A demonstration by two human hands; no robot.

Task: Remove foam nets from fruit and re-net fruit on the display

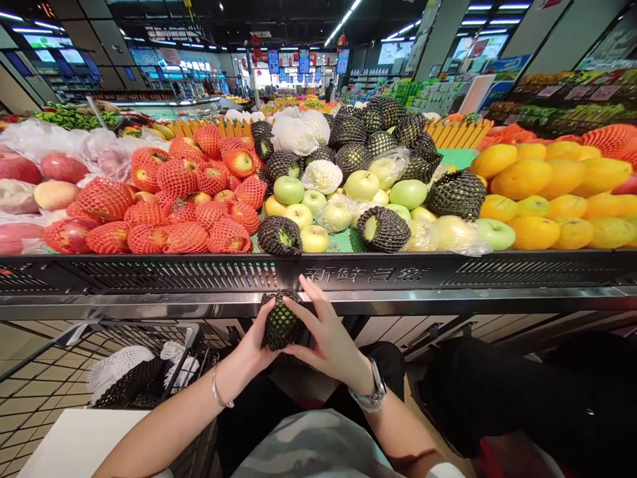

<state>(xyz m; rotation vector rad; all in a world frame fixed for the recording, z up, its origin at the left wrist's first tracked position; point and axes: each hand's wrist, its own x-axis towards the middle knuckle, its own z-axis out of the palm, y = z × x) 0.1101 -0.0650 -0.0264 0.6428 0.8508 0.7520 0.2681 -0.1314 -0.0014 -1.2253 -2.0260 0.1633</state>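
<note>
Between my hands, just in front of the shelf's metal edge, is a green apple in a black foam net. My left hand is wrapped round its left and lower side. My right hand is at its right, with a fingertip and thumb touching the net and the other fingers stretched out. On the display ahead lie loose green apples, some in clear film. Two black-netted apples sit near the front rim, one netted apple at left and another netted apple at right.
Red-netted apples fill the left of the display, orange-yellow fruit the right. A black slotted rim runs along the front. At lower left, a wire cart holds white and black nets. Dark clothing is at lower right.
</note>
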